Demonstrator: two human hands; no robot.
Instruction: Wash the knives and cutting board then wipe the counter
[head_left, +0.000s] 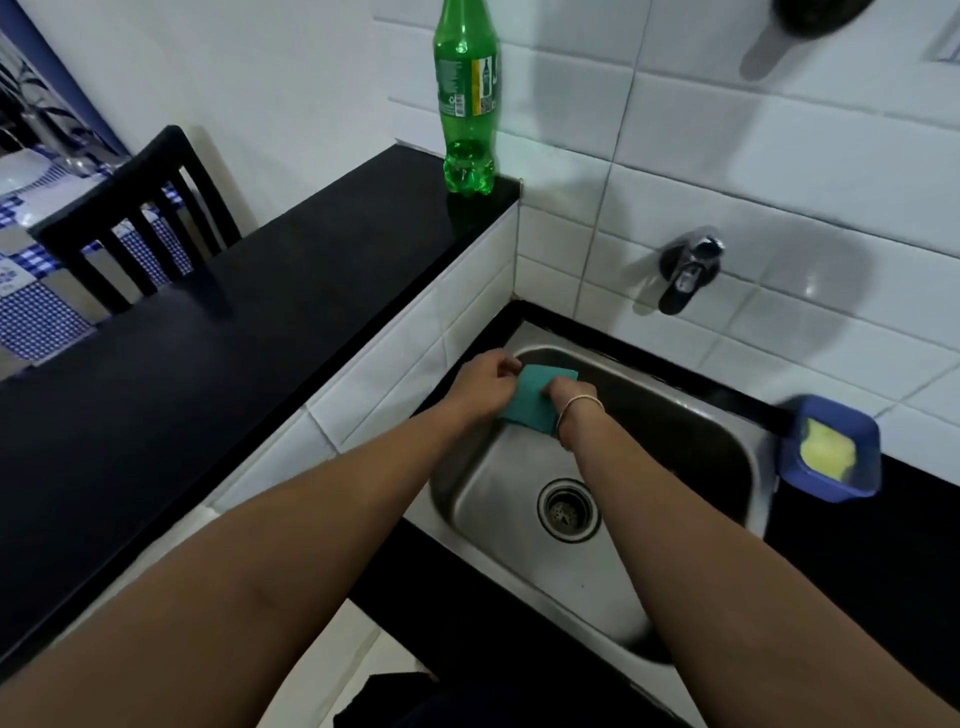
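Teal cloth (535, 399) over sink (691, 415) far-left corner, so drips are falling in | left hand (480, 387) and right hand (569, 395) both pinching it | no knives or board showing; likely wringing for wiping.

A green bottle (466, 98) stands on the ledge; a chair (136, 218) sits beyond.

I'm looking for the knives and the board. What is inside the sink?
The sink shows a bare basin with a drain. Both hands, left hand and right hand, hold a teal cloth over its back corner. The forearms hide part of the bottom.
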